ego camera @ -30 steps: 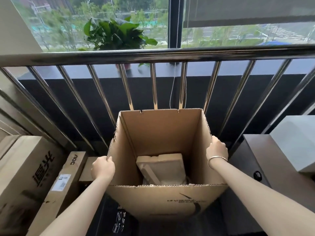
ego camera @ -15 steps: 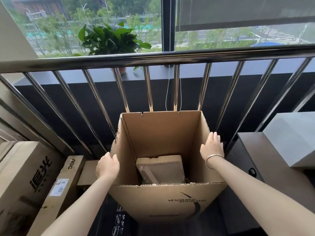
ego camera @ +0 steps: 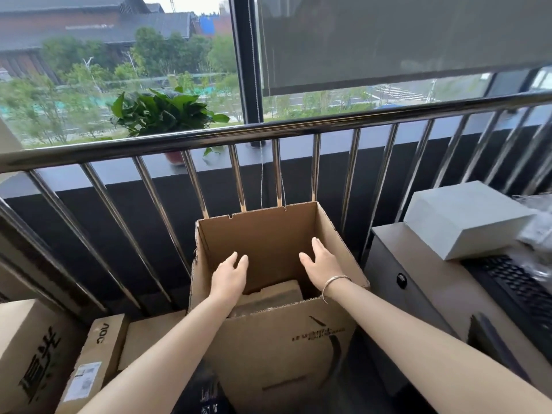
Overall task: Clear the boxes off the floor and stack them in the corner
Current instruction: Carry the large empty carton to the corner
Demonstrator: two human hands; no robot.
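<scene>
An open brown cardboard box (ego camera: 277, 348) stands against the steel railing (ego camera: 268, 130), with a piece of cardboard packing (ego camera: 274, 295) lying inside it. My left hand (ego camera: 228, 277) and my right hand (ego camera: 322, 262) hover over the box's open top with fingers straight and spread, holding nothing and off the box walls. To the left sit more boxes: a long narrow AOC box (ego camera: 95, 360), a flat box (ego camera: 149, 336) behind it, and a large printed box (ego camera: 30, 354).
A grey cabinet (ego camera: 424, 297) stands right of the open box, carrying a grey-white box (ego camera: 466, 216), a black keyboard (ego camera: 519, 288) and clear plastic wrap (ego camera: 537, 222). A potted plant (ego camera: 164, 115) sits on the window sill beyond the railing.
Both hands have let go of the box's side walls and moved inward over its opening. The view has tilted upward, showing more of the window.
</scene>
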